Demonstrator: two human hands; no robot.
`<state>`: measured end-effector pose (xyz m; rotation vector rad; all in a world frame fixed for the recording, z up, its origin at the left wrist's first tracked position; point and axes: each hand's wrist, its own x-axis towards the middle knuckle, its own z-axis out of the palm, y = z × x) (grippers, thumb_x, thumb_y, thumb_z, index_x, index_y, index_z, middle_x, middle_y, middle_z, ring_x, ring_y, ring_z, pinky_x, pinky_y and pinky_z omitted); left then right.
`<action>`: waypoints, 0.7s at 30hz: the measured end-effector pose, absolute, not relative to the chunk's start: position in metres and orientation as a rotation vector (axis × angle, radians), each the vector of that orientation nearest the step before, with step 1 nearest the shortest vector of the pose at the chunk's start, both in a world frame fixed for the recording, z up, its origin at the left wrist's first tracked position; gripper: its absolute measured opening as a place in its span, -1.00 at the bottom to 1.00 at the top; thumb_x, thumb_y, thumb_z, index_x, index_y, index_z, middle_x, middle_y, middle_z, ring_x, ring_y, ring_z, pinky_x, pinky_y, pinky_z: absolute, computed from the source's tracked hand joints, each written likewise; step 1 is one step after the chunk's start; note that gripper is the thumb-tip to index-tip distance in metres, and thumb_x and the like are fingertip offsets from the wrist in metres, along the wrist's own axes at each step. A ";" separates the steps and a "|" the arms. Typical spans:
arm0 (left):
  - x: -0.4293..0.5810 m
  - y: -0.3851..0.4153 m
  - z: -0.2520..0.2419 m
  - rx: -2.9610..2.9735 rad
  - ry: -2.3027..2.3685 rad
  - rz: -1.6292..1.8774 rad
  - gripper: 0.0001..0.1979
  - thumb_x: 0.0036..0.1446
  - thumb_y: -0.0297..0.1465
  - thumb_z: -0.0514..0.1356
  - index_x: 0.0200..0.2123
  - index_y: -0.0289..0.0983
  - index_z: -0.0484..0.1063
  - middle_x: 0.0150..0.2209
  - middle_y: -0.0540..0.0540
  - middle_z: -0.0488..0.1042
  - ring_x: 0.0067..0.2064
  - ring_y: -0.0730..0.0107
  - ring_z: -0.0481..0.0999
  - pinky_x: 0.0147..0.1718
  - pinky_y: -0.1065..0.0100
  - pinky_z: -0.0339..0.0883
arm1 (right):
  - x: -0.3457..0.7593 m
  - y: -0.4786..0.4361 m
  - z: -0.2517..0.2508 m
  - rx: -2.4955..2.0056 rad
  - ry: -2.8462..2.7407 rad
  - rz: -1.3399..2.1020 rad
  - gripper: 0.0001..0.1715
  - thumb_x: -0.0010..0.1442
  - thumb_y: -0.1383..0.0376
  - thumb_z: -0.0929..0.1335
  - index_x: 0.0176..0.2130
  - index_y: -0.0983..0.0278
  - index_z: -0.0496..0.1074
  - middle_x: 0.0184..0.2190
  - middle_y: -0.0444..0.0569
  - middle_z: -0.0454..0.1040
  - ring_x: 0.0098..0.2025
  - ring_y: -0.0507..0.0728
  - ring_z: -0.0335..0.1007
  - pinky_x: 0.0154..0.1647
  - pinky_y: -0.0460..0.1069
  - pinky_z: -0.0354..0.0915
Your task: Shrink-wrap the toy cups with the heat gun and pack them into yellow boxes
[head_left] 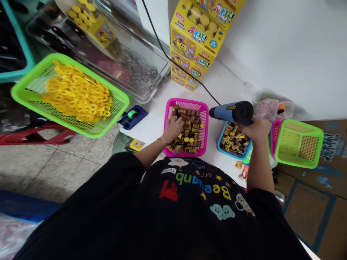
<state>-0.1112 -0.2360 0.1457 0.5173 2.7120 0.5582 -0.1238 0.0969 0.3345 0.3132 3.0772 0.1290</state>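
My right hand grips a blue-and-black heat gun, its nozzle end pointing left toward a pink basket. A black cord runs up from the gun's side of the table. Inside the pink basket lie many small yellow-and-brown wrapped cups. My left hand reaches into that basket from the near left, fingers curled among the cups; what the fingertips hold is hidden. Below the heat gun stands a blue basket with more of these small cups.
Yellow boxes are stacked behind. To the left are a green basket of yellow plastic pieces, a tape dispenser and a clear bin. Nested baskets stand at right by cardboard boxes. The cord crosses the table.
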 end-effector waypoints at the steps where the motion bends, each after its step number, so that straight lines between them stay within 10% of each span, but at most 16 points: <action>1: -0.095 -0.252 0.151 0.409 2.752 0.527 -0.53 0.43 -0.33 -0.15 0.07 -0.35 0.50 0.14 -0.50 0.46 0.15 -0.30 0.38 0.07 -0.24 0.21 | -0.124 0.095 0.334 0.316 3.081 0.114 -0.44 -0.02 -0.09 0.46 -0.23 0.31 0.62 -0.33 0.17 0.61 -0.16 0.40 0.56 -0.22 0.09 0.31; 6: -0.045 -0.309 0.152 0.081 2.630 0.534 -0.60 0.39 -0.30 -0.10 -0.09 -0.35 0.49 -0.16 -0.41 0.54 -0.08 -0.16 0.52 -0.07 -0.09 0.39 | -0.133 0.083 0.329 0.388 3.027 0.035 -0.37 0.00 -0.16 0.46 -0.23 0.31 0.65 -0.31 0.17 0.64 -0.17 0.41 0.58 -0.21 0.11 0.34; 21: -0.067 -0.327 0.136 -0.249 2.551 1.027 -0.69 0.37 -0.34 -0.02 0.07 -0.33 0.35 0.06 -0.36 0.48 0.12 0.01 0.49 0.24 0.02 0.30 | -0.130 0.053 0.319 0.260 2.944 0.087 -0.34 0.06 -0.16 0.44 -0.04 0.21 0.67 -0.26 0.10 0.68 -0.10 0.38 0.61 -0.16 0.09 0.39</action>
